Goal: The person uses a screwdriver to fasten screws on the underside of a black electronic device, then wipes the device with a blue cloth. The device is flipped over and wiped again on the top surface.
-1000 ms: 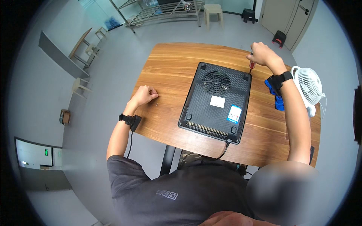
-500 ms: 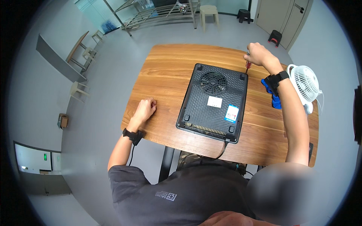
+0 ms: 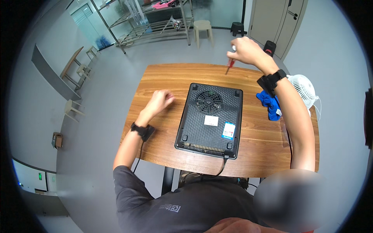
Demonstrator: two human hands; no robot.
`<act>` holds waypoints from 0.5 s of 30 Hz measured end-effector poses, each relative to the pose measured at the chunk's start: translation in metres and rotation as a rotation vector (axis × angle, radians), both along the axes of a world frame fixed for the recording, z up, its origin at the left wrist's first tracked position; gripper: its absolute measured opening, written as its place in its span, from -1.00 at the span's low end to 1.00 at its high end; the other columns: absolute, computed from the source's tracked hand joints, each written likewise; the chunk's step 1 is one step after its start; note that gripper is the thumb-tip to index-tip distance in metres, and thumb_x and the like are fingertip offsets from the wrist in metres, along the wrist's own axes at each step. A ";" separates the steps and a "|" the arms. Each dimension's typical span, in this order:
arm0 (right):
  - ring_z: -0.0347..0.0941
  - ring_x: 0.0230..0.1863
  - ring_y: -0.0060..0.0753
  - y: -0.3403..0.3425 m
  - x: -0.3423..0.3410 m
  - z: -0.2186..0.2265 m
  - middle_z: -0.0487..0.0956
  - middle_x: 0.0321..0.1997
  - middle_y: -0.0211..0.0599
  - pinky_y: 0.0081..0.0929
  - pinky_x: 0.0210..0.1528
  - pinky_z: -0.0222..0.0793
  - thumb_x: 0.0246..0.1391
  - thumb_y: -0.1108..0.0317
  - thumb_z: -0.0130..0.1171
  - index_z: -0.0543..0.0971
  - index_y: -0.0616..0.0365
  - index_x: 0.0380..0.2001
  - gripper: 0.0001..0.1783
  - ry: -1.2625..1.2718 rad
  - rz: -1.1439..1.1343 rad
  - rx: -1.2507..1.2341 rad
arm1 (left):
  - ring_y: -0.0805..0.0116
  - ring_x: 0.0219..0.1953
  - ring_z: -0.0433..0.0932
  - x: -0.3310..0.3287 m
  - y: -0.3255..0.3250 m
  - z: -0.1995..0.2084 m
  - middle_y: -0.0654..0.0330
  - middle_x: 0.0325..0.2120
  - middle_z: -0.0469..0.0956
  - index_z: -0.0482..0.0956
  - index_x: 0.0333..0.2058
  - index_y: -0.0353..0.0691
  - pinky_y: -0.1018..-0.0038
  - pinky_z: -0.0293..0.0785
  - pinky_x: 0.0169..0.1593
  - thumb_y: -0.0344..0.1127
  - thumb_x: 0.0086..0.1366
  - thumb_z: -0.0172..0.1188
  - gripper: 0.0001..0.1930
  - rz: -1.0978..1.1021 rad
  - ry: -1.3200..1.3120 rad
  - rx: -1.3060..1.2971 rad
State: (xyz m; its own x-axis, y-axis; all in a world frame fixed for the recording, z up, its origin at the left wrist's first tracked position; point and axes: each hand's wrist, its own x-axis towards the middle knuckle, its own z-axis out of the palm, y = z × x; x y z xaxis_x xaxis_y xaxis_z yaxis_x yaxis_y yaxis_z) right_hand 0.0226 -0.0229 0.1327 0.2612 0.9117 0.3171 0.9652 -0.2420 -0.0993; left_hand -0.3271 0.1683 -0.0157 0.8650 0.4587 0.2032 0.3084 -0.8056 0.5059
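The right hand [image 3: 248, 51], its fingers grasping a red-handled screwdriver [image 3: 231, 63], is beyond the far edge of the black appliance [image 3: 222, 113], which lies long-axis near-to-far on the worktop [image 3: 163, 79], with the left hand [image 3: 158, 102] loosely curled beside it, contents hidden.

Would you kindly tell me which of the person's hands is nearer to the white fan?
Right. The right hand, holding a screwdriver, is beyond and left of the white fan; the left hand is much farther left, across the black appliance.
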 end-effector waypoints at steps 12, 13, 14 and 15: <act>0.60 -0.46 0.15 0.047 -0.093 0.002 0.60 -0.56 0.12 -0.11 -0.32 0.56 0.02 0.08 0.29 0.66 0.35 -0.42 -0.57 0.169 0.295 0.022 | 0.06 -0.45 0.64 0.085 -0.009 -0.001 -0.03 -0.53 0.61 0.59 -0.38 -0.40 0.25 0.56 -0.27 -0.43 0.15 0.31 -0.86 -0.115 -0.048 -0.032; 0.59 -0.48 0.15 0.049 -0.094 0.000 0.59 -0.58 0.12 -0.11 -0.33 0.55 0.02 0.09 0.29 0.66 0.36 -0.43 -0.57 0.175 0.299 0.016 | 0.01 -0.45 0.62 0.087 -0.010 0.000 -0.05 -0.54 0.60 0.57 -0.40 -0.40 0.24 0.54 -0.27 -0.44 0.14 0.29 -0.87 -0.108 -0.046 -0.040; 0.59 -0.48 0.16 0.051 -0.095 -0.002 0.59 -0.58 0.12 -0.10 -0.33 0.55 0.01 0.09 0.29 0.66 0.36 -0.43 -0.57 0.180 0.303 0.016 | 0.00 -0.45 0.62 0.088 -0.013 0.003 -0.05 -0.54 0.59 0.57 -0.41 -0.41 0.23 0.54 -0.28 -0.44 0.15 0.29 -0.87 -0.108 -0.052 -0.041; 0.59 -0.49 0.16 0.052 -0.095 -0.004 0.59 -0.58 0.13 -0.10 -0.34 0.55 0.00 0.10 0.29 0.66 0.36 -0.44 -0.57 0.185 0.307 0.017 | -0.01 -0.45 0.61 0.089 -0.016 0.005 -0.06 -0.55 0.58 0.56 -0.42 -0.41 0.23 0.53 -0.28 -0.44 0.15 0.28 -0.86 -0.109 -0.058 -0.042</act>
State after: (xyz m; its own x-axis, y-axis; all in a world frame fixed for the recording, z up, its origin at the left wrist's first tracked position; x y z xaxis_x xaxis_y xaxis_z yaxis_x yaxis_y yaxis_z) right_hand -0.0723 0.0290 0.1291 0.0305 0.9516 0.3058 0.9579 0.0595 -0.2807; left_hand -0.2386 0.1526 -0.0106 0.8975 0.3723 0.2366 0.1898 -0.8101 0.5547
